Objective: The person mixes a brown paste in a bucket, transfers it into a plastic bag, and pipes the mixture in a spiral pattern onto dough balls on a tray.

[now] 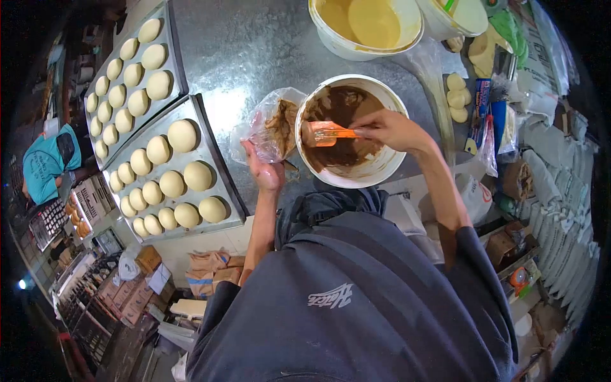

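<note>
In my right hand is an orange spatula, gripped by its handle with the thumb and fingers. Its blade lies over the near-left part of a white bucket holding thick brown filling. Brown smears coat the bucket's inner wall. My left hand is closed on a clear plastic bag from below, just left of the bucket. Brown filling shows inside the bag, whose mouth faces the bucket rim. Some of my left fingers are hidden behind the plastic.
Two metal trays of round dough balls stand at left. A tub of yellow cream sits at the far edge, beside another pale tub. Several dough pieces and plastic packages lie right. A person in a teal shirt bends far left.
</note>
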Action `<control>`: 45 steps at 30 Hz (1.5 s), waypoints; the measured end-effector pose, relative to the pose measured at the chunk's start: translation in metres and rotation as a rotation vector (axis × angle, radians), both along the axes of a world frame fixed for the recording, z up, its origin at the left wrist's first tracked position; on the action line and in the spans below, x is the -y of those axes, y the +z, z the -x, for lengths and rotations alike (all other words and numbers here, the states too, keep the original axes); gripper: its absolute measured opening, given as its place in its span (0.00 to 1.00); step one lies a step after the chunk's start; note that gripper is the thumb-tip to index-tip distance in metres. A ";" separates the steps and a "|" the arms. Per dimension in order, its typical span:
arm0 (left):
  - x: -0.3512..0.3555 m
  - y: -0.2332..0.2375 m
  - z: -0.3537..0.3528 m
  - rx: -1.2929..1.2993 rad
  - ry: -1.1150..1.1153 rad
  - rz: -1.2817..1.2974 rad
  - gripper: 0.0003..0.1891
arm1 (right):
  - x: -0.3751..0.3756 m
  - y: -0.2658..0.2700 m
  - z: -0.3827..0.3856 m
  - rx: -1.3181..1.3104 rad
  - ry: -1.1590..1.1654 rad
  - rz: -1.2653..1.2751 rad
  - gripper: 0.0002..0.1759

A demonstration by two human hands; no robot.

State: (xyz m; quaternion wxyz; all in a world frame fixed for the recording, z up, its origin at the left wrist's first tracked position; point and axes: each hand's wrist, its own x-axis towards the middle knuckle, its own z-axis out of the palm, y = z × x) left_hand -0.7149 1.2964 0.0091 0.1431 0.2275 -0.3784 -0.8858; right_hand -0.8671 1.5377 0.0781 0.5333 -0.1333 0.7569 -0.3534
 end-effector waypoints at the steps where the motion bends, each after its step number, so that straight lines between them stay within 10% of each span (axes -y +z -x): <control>1: 0.001 0.003 0.000 -0.026 0.001 0.000 0.33 | -0.004 0.007 -0.002 0.071 -0.068 0.060 0.16; 13: 0.012 0.009 -0.006 -0.118 0.042 -0.156 0.31 | 0.114 0.040 -0.147 -1.101 0.023 -0.166 0.17; 20: 0.008 0.022 0.001 -0.192 0.062 -0.044 0.31 | 0.025 0.105 -0.104 -0.907 -0.072 -0.336 0.11; 31: -0.017 0.015 -0.003 -0.042 0.125 0.113 0.31 | 0.028 -0.086 -0.016 -0.609 0.330 -0.211 0.11; 45: -0.012 0.008 -0.006 -0.088 0.058 0.009 0.32 | 0.007 -0.008 0.016 0.060 0.132 0.066 0.16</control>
